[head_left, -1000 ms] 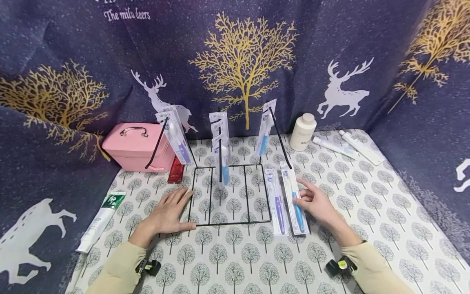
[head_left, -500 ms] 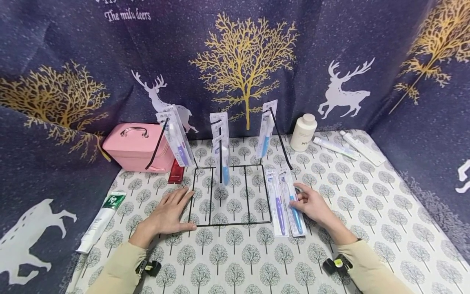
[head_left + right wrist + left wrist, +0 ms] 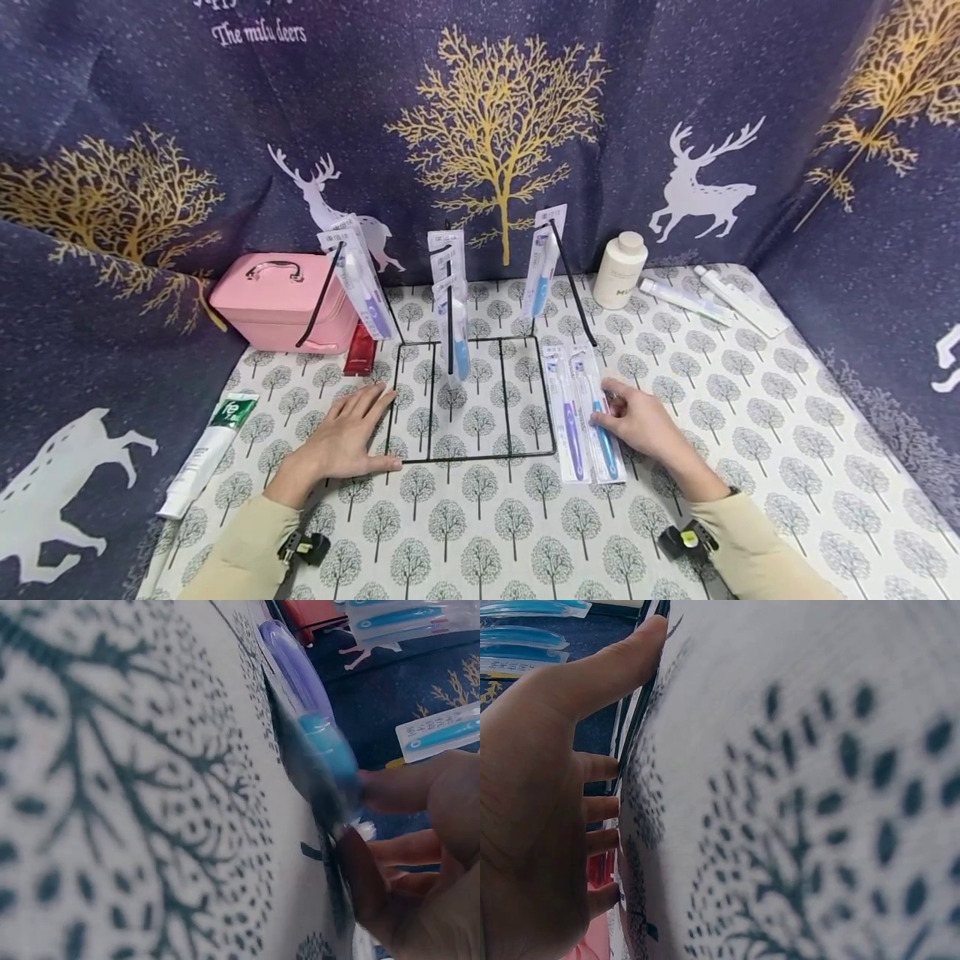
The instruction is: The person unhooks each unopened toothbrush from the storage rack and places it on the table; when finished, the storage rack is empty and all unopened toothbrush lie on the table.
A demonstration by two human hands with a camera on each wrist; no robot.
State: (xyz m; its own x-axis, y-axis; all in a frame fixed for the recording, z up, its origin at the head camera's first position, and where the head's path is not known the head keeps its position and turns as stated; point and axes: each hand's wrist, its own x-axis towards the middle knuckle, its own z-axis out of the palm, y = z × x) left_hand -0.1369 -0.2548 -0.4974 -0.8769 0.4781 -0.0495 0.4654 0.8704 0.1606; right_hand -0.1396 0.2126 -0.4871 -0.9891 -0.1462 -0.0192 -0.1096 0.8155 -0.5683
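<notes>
My right hand (image 3: 637, 421) pinches the edge of a packaged blue toothbrush (image 3: 605, 437) at the rack's right side. In the right wrist view, that blue toothbrush pack (image 3: 330, 754) has its near edge tipped up between thumb and fingers. Alongside it on the left lies a packaged purple toothbrush (image 3: 572, 433). My left hand (image 3: 337, 433) rests with spread fingers at the left edge of a black wire rack's base (image 3: 505, 392). Toothbrush packs hang from the rack's three arms: purple on the left (image 3: 367, 292), blue in the middle (image 3: 461, 350) and blue on the right (image 3: 540, 279).
At the back left stands a pink case (image 3: 273, 300), with a red packet (image 3: 361, 350) beside it. A green and white tube (image 3: 210, 454) lies far left. A white bottle (image 3: 620, 271) and two pale tubes, one nearer (image 3: 686, 302) and one farther (image 3: 738, 300), are back right.
My right hand has shifted the blue toothbrush pack left, close against the purple one, and its top has dropped beside it. The left hand has stayed in place.
</notes>
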